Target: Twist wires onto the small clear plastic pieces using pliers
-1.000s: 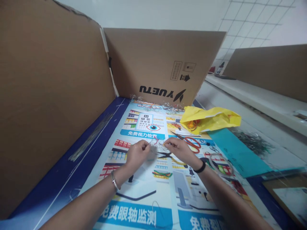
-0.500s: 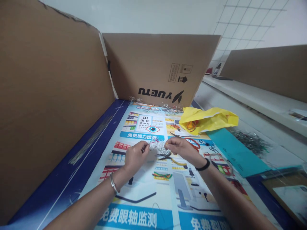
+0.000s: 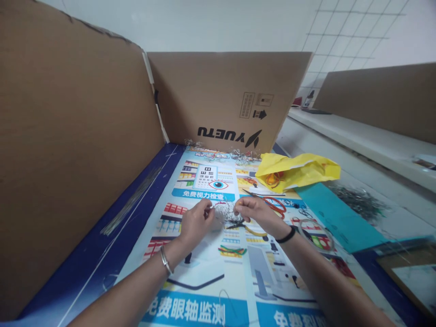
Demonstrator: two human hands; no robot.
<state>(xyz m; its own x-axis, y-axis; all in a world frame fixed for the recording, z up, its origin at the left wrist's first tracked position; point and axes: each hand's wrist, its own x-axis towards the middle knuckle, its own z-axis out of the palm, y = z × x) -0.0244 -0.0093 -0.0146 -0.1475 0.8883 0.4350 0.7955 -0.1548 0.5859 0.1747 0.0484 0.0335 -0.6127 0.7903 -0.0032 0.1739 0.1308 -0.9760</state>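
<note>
My left hand [image 3: 197,221] is closed in a pinch at the left side of a tangle of thin silver wire [image 3: 224,211]. Opposite it, my right hand [image 3: 255,213] pinches at the tangle's right side, thumb against forefinger. The fine strands between the fingertips are hard to make out. Just below the right hand lie pliers with yellow handles [image 3: 256,232], their dark jaws under the wire. Red-handled scissors [image 3: 277,208] rest behind the right wrist, partly hidden. Green, yellow and red strands [image 3: 232,251] lie nearer me.
A yellow bag [image 3: 313,170] holds orange strands. To the right are a teal sheet [image 3: 335,218], a pile of wire pieces [image 3: 359,202] and a wire coil [image 3: 329,240]. Straight wires [image 3: 131,202] lie at left. Cardboard panels [image 3: 218,91] stand behind and on the left.
Both hands stay in nearly the same place, with slight finger movement at the wire. The wire tangle looks a little more bunched. The whole view has shifted slightly.
</note>
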